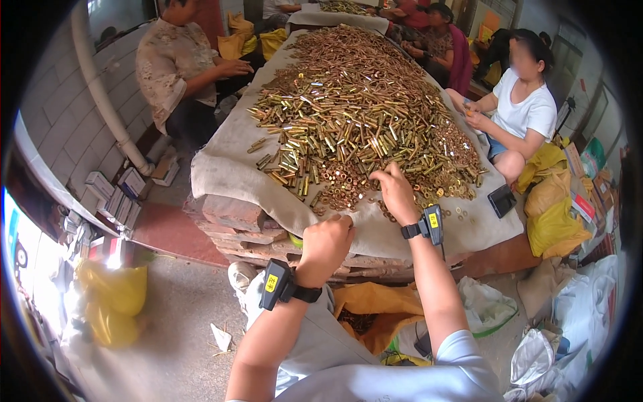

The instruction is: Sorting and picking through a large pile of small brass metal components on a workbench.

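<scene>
My left hand (328, 242) is closed at the near edge of the cloth-covered table (228, 175); whatever is in its fingers is hidden. Further forward, my right hand (395, 194) reaches over small copper-coloured nuts (345, 179), its fingers bent and apart, with nothing visible in them. Beyond the nuts spreads a large heap of brass-coloured metal tubes (335, 127). Flat washers (429, 194) lie just right of my right hand, and more small rings (459, 151) cover the heap's right flank. A black device is strapped to each of my wrists.
A dark phone (502, 200) lies at the table's right corner. Bricks (231, 214) support the table. Below my arms is an orange sack (378, 305). Co-workers sit along both sides, one in a white shirt (532, 104). Yellow bags (114, 295) and boxes (100, 184) stand left.
</scene>
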`<action>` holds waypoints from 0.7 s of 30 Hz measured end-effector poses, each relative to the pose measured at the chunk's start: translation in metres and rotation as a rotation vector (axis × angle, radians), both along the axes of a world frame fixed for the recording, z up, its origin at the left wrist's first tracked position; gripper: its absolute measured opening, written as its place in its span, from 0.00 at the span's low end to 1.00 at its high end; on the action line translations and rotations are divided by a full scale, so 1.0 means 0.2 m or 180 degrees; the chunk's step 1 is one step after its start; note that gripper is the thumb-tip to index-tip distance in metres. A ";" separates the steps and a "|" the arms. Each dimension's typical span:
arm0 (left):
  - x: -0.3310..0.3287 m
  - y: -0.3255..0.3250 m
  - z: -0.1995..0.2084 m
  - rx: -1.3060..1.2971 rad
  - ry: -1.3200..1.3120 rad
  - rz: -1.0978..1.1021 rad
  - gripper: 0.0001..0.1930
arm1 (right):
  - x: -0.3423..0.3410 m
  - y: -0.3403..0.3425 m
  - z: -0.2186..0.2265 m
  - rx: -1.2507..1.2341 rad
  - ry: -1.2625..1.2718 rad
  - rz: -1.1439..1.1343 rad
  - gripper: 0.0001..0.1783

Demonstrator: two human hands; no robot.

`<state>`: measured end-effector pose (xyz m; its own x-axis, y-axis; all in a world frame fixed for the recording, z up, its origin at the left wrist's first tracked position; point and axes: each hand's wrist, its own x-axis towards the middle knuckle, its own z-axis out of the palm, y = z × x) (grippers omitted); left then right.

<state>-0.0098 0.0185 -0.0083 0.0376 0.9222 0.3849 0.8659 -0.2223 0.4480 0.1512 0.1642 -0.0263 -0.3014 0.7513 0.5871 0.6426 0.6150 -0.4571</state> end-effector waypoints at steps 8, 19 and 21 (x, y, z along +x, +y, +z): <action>-0.02 -0.01 0.02 0.0014 -0.0005 0.0015 0.08 | 0.03 0.02 0.11 0.0612 -0.1662 0.0470 0.06; -0.03 0.01 0.00 0.0156 -0.0169 0.0067 0.07 | 0.10 0.09 0.09 0.0991 -0.2073 0.0697 0.03; -0.03 0.01 -0.01 0.0167 -0.0182 0.0057 0.07 | 0.10 0.09 0.09 0.1194 -0.1930 0.0536 0.03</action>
<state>-0.0156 0.0202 -0.0099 -0.0020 0.9010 0.4338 0.8433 -0.2316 0.4850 0.1714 0.1822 -0.0079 -0.7488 0.4472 0.4891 0.5987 0.7730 0.2098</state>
